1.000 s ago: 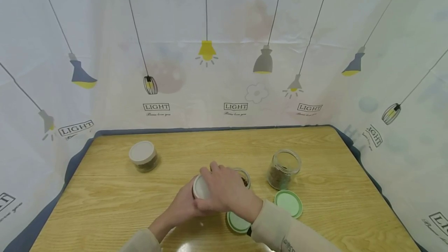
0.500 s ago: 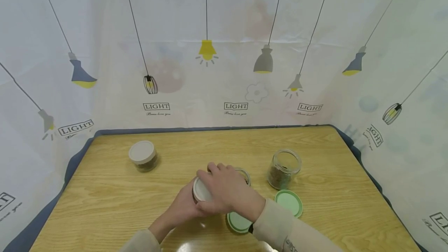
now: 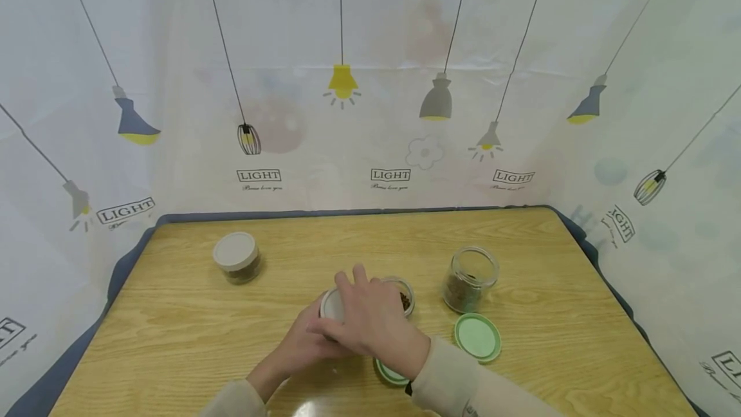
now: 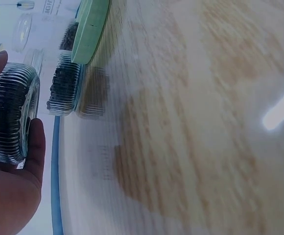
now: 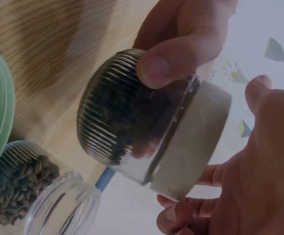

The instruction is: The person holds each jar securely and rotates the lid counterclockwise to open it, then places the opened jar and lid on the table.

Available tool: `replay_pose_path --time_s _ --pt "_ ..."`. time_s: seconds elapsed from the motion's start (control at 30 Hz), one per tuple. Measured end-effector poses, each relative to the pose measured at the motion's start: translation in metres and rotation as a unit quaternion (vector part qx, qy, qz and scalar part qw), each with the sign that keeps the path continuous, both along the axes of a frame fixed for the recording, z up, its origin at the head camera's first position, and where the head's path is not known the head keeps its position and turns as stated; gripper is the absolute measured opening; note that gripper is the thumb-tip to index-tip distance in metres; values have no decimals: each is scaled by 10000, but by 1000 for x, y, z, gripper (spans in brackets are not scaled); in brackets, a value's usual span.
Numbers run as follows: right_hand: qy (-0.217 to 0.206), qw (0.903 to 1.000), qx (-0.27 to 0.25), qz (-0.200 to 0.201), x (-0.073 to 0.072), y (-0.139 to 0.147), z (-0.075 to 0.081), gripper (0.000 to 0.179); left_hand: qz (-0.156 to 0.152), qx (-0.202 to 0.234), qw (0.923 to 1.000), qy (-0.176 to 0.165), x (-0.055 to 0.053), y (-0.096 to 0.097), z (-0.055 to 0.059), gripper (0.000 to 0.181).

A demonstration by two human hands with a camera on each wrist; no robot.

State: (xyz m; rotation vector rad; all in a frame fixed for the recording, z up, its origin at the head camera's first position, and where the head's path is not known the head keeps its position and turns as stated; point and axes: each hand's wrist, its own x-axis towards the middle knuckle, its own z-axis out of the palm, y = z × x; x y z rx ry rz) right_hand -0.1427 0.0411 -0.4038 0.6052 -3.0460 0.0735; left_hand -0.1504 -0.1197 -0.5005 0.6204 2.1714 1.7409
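Observation:
In the right wrist view, a ribbed glass jar (image 5: pixel 122 112) with dark contents lies tilted in my left hand (image 3: pixel 303 340), which grips its side with the thumb across the glass. A white lid (image 5: pixel 196 142) covers the jar's mouth. My right hand (image 3: pixel 373 320) is over this lid, fingers spread about its rim. The right thumb (image 5: pixel 259 90) stands apart from the lid, and the other fingertips are right at its lower edge. From the head, the right hand hides much of the lid, and the jar's body is hidden.
Just behind the right hand stands an open jar (image 3: pixel 405 288) of brown pieces. Another open jar (image 3: pixel 466 285), part filled, is farther right. Two green lids lie near them, one green lid (image 3: pixel 477 338) fully visible. A white-lidded jar (image 3: pixel 237 257) stands at the back left.
The right hand's fingers have loosened and lifted on the white lid, and its thumb has swung left across the front. The left hand and jar stay about where they were.

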Motion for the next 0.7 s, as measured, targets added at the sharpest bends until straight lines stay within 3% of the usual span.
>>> replay_pose_path --time_s 0.2,0.47,0.7 --pt "-171 9997 -133 109 1 -1 -4 82 26 -211 9995 216 1 -3 1 83" --pt "-102 9989 25 447 -2 -1 -5 67 70 -137 9999 -46 2 -2 4 85" --pt "-130 9962 129 856 -7 1 -5 60 196 -219 9996 10 1 -2 2 89"
